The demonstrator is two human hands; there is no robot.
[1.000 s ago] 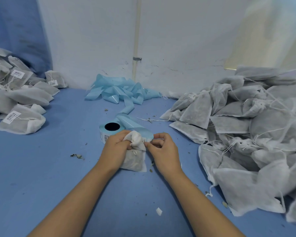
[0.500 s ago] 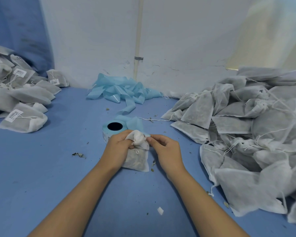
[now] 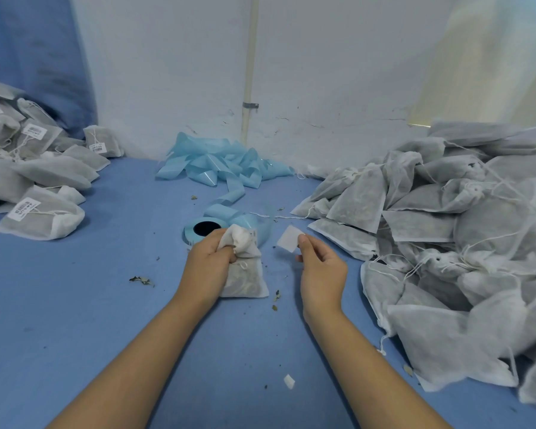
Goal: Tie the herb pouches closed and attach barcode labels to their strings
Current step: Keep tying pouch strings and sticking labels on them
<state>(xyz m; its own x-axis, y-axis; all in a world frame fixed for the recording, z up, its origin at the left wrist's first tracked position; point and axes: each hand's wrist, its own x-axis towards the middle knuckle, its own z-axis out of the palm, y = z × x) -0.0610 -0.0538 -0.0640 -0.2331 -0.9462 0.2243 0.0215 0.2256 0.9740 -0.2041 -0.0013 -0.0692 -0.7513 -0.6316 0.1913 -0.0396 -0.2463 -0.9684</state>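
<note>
1 head-worn view; forward and down, close over blue table [image 3: 75,305]

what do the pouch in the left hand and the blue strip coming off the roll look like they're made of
Pouch: seemingly thin non-woven fabric, matte and white; dark contents show faintly through, and its neck bunches softly in the left hand.
Blue strip: probably glossy label backing paper or film; it catches light and holds stiff curls.

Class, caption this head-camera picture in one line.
Left hand grips a herb pouch; right hand pinches a peeled label.
</note>
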